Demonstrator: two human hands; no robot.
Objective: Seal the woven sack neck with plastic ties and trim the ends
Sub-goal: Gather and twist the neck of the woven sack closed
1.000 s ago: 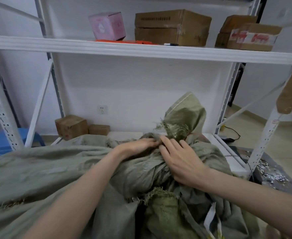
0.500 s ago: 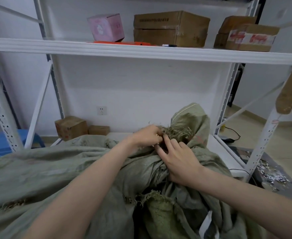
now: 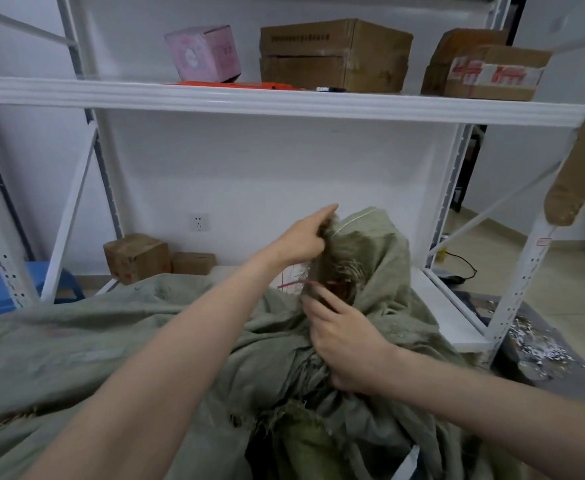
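Gripping sack neck w/ fingers half-hidden

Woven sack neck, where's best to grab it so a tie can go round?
Probably the bunched cloth just below the frayed mouth, from the near right: the left hand holds the top edge up, so the woven sack narrows there.

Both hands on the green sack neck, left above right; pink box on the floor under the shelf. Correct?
No: head view shows the pink box on the upper shelf, not the floor. Left hand above right hand on the sack neck is right.
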